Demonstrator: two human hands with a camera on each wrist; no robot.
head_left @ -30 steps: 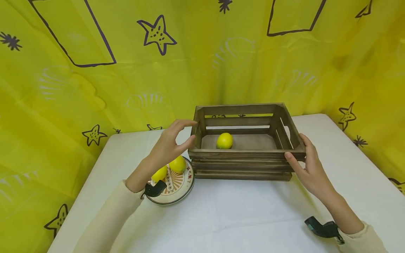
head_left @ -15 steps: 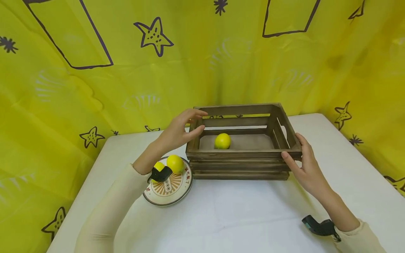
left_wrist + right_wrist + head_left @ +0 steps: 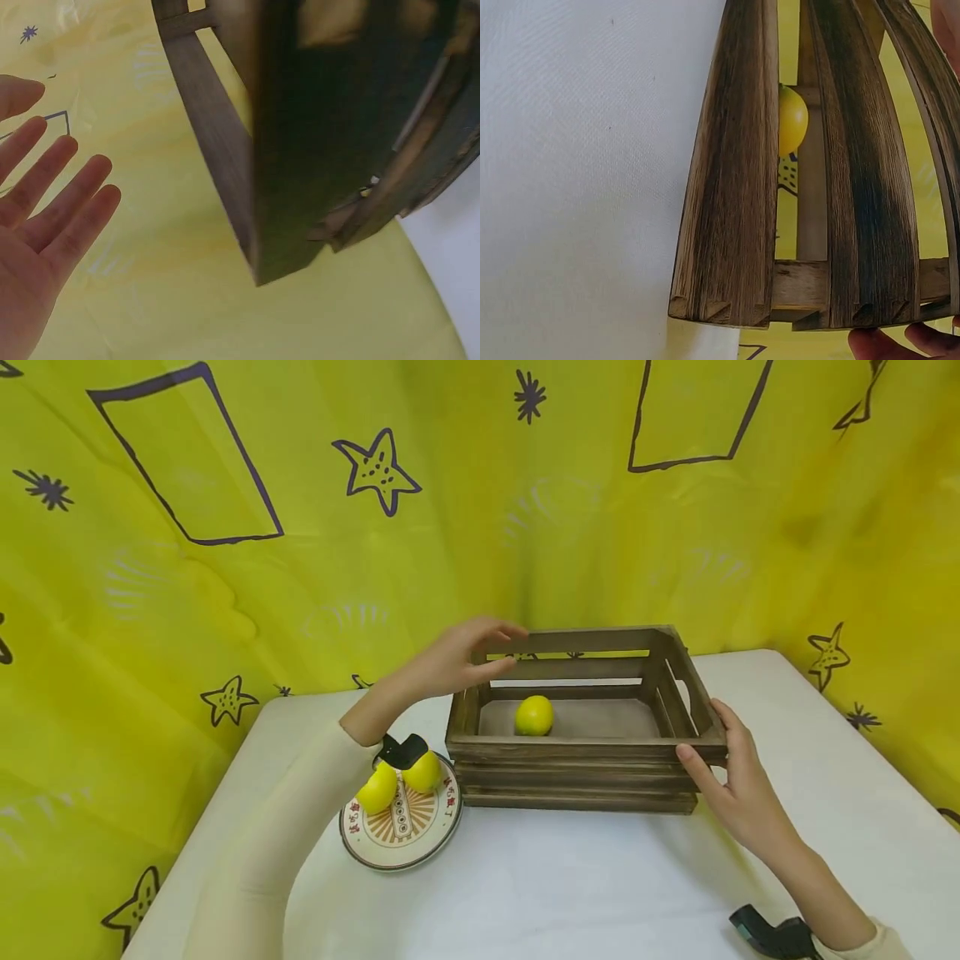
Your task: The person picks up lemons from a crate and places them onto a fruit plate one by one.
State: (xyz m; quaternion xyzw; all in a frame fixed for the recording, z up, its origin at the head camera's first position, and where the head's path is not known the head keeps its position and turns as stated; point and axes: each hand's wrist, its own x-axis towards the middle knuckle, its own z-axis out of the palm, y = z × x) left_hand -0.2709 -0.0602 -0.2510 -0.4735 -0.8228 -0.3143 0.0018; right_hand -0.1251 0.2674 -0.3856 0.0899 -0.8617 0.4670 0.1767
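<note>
A brown slatted wooden crate [image 3: 577,768] stands on the table with a yellow lemon [image 3: 534,716] inside, which also shows between the slats in the right wrist view. My right hand [image 3: 750,802] holds the crate's right front corner, thumb on the front rim and fingers along the end. Above the crate's left end is my left hand [image 3: 461,658], empty, its fingers spread loosely apart from the wood in the left wrist view. Two more lemons, one nearer the front [image 3: 377,789] and one behind it [image 3: 422,772], lie on a patterned round plate [image 3: 401,857], left of the crate.
The table [image 3: 555,877] wears a white cloth. Close behind and at both sides hangs a yellow curtain [image 3: 465,552] with dark starfish drawings. The plate sits right by the crate's left front corner, under the left forearm.
My left hand has moved rightward, from beside the crate's left end to over it. The right hand keeps its hold on the crate; the view has tipped up slightly.
</note>
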